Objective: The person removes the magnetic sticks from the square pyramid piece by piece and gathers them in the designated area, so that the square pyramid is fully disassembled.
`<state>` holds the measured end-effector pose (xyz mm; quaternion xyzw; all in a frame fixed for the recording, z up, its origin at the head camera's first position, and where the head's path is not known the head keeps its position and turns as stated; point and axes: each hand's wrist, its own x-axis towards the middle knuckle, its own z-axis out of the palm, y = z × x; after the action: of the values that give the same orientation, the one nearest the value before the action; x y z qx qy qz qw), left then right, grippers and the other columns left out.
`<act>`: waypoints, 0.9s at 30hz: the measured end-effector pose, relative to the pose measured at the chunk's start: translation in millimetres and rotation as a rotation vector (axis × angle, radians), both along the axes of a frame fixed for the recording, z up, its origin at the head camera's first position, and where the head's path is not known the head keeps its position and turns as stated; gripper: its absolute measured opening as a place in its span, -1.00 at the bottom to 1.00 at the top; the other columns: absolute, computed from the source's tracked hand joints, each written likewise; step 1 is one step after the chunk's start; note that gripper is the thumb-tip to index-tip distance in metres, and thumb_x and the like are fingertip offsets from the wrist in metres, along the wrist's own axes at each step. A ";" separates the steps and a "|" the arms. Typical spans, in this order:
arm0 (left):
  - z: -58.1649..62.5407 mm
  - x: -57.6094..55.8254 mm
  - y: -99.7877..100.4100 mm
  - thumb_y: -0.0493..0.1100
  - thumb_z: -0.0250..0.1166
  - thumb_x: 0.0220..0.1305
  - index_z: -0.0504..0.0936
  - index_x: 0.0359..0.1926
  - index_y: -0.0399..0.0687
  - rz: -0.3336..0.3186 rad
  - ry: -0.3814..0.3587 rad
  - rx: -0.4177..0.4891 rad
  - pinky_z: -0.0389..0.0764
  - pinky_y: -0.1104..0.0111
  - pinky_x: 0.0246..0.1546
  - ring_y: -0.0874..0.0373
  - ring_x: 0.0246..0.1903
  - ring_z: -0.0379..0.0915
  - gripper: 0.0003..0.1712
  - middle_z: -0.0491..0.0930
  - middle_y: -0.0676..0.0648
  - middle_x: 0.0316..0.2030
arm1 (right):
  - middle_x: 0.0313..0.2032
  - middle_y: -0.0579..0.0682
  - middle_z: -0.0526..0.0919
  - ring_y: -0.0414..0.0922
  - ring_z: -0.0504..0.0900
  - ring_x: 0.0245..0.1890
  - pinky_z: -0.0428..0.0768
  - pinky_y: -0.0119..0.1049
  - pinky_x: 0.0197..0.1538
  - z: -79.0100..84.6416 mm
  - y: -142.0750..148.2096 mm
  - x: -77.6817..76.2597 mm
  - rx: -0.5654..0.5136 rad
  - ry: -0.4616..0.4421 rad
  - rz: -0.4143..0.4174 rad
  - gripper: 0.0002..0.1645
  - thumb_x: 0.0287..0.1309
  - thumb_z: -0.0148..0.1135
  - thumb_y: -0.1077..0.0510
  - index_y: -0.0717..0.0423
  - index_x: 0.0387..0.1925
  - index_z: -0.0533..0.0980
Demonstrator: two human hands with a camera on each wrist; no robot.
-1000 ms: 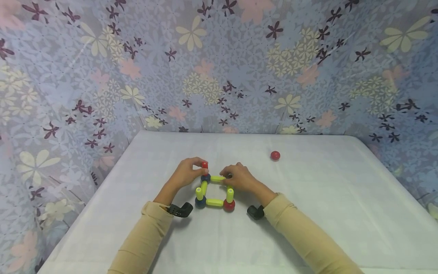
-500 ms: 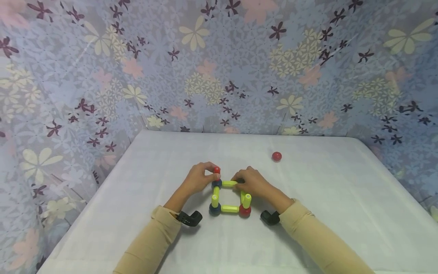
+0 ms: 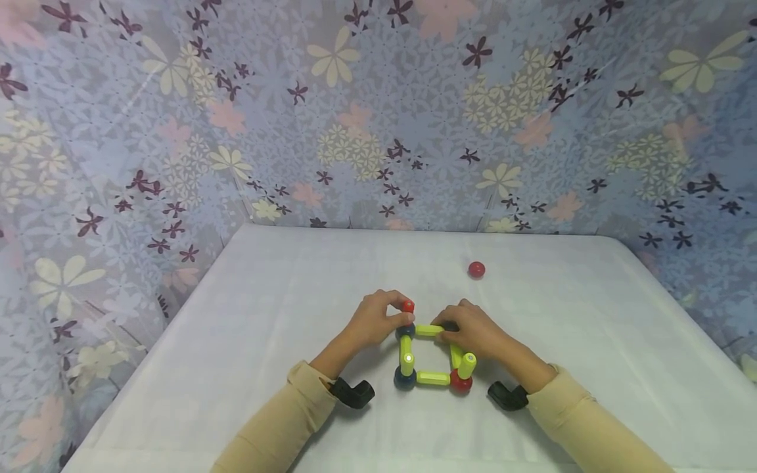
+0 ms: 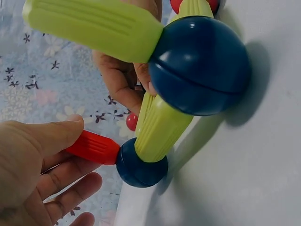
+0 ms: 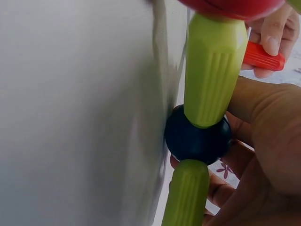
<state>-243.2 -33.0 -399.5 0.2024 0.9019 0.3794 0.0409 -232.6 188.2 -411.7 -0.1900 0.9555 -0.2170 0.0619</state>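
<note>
A square frame of yellow-green rods and balls stands on the table. My left hand point(image 3: 374, 320) pinches an upright red rod point(image 4: 96, 147) between thumb and fingers; its lower end meets the back-left dark blue ball point(image 4: 141, 165). At the back-right corner, my right hand point(image 3: 473, 326) curls its fingers round another dark blue ball point(image 5: 197, 136), mostly hidden in the head view. The front corners are a dark blue ball point(image 3: 405, 379) and a red ball point(image 3: 461, 382), each topped by a yellow-green rod. A front rod point(image 3: 433, 378) joins these two.
A loose red ball point(image 3: 476, 269) lies toward the back of the white-covered table point(image 3: 284, 276). A flowered cloth point(image 3: 378, 118) hangs behind it. Dark wrist cameras sit under both wrists, close to the front corners of the frame.
Both hands and the whole frame have slid to the right and a little toward me. The grips look the same, and the loose red ball has stayed where it was.
</note>
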 end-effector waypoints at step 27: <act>-14.9 -0.6 -35.6 -0.15 0.30 0.11 0.65 -0.17 0.04 0.034 -0.011 -0.067 0.38 0.24 -0.14 0.12 -0.16 0.40 -0.78 0.61 0.03 -0.26 | -0.20 -0.18 0.66 -0.19 0.35 -0.25 0.32 -0.34 -0.25 -1.6 5.3 4.9 -0.017 0.003 -0.012 -0.72 0.03 0.35 0.09 -0.08 -0.14 0.64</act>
<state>-243.7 -68.6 -414.4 0.1832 0.9172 0.3508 0.0462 -227.8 193.5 -413.2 -0.1853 0.9548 -0.2253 0.0575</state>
